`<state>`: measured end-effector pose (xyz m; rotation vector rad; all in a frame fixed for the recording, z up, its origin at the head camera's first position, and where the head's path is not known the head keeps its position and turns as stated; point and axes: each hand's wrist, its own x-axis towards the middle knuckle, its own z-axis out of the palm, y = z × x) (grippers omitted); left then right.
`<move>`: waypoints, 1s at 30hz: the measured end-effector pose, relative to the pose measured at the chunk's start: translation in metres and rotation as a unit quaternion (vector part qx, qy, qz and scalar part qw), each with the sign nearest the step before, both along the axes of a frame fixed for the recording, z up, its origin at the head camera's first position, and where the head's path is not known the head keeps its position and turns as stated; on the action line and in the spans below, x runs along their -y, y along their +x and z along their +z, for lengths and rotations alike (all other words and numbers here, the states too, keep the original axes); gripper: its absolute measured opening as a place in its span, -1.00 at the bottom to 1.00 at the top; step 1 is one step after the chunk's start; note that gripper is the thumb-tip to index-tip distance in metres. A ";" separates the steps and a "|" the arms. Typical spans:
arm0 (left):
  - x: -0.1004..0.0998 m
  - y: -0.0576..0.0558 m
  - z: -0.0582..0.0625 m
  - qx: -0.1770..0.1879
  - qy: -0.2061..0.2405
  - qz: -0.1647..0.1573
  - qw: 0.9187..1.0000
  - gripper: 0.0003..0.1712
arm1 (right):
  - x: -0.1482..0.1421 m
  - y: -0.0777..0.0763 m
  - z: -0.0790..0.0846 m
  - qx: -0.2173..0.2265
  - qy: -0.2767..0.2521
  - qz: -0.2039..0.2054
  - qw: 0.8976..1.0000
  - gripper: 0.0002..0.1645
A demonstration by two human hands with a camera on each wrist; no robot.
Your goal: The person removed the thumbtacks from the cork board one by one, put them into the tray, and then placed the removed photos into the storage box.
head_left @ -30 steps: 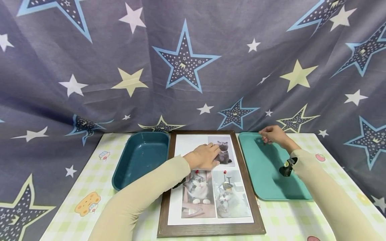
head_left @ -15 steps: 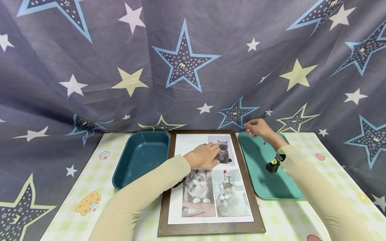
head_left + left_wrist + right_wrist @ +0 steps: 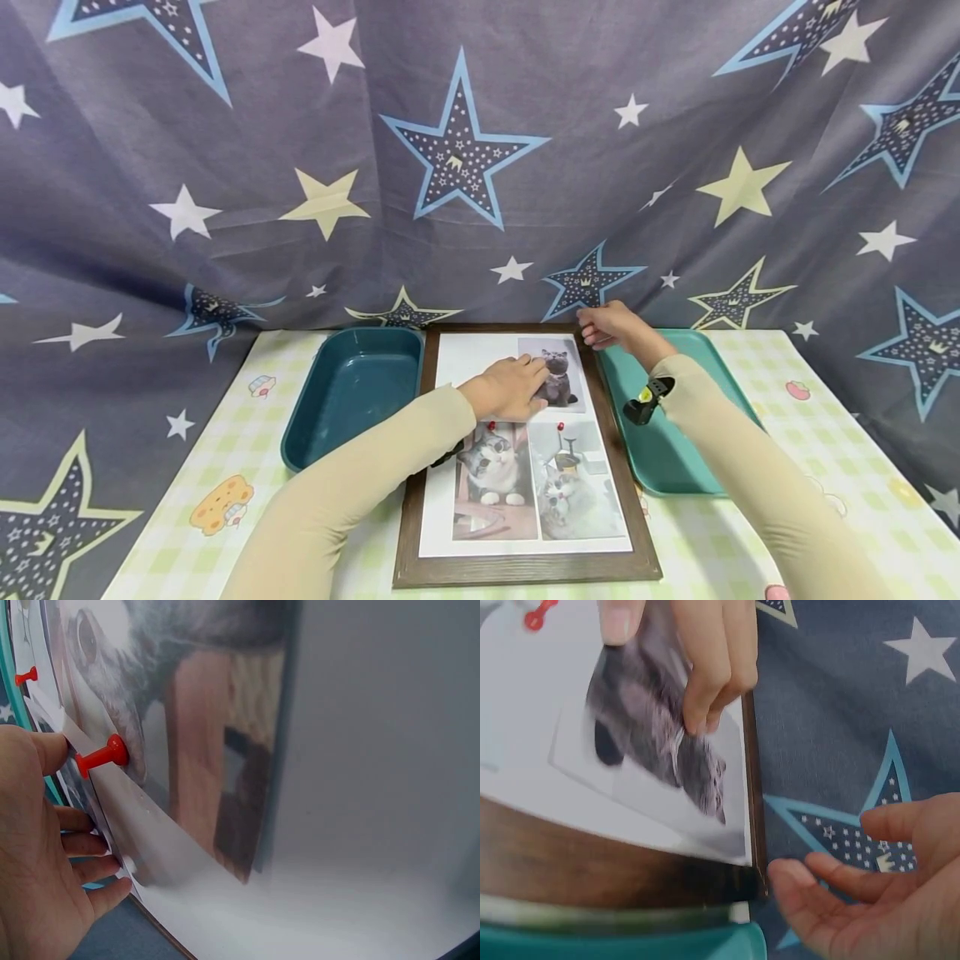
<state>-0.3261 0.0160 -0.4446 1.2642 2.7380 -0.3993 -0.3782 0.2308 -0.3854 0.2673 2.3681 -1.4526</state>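
While the grey-cat photo point(image 3: 557, 390) lies under the left hand point(image 3: 510, 392), fingers extended, the right hand point(image 3: 611, 325), its half-curled grip unreadable, has shifted from the green tray point(image 3: 667, 467) to the frame's point(image 3: 528, 571) upper-right corner, apparently to work there.

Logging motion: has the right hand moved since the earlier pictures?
Yes: the right hand moved left, from over the green tray toward the brown frame.

Draped nook (room type unclear), star-print fabric point(image 3: 285, 100) behind, green-checked tablecloth point(image 3: 243, 450) in front
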 end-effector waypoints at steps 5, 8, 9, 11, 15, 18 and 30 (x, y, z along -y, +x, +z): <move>-0.001 0.000 0.000 0.000 -0.001 0.000 1.000 -0.33 | 0.008 -0.001 -0.003 0.041 -0.004 0.002 0.999 -0.34; -0.001 0.000 0.000 0.001 -0.004 0.000 1.000 -0.33 | 0.012 0.000 -0.003 0.060 0.003 0.007 0.998 -0.30; -0.001 0.000 0.000 0.000 -0.007 -0.001 1.000 -0.32 | 0.013 0.000 -0.003 0.065 0.004 0.007 0.998 -0.30; -0.001 0.000 -0.001 -0.001 -0.008 -0.002 1.000 -0.32 | 0.014 0.000 -0.003 0.073 0.008 0.004 0.997 -0.29; -0.001 -0.001 -0.001 -0.004 -0.008 -0.004 1.000 -0.33 | 0.017 -0.001 -0.004 0.086 0.009 -0.007 0.996 -0.28; -0.001 -0.002 -0.002 -0.006 -0.007 -0.005 1.000 -0.33 | 0.019 -0.002 -0.006 0.093 0.007 -0.011 0.996 -0.27; -0.001 -0.002 -0.003 -0.013 -0.022 -0.008 1.000 -0.31 | 0.031 0.003 0.001 0.106 0.020 -0.026 0.994 -0.20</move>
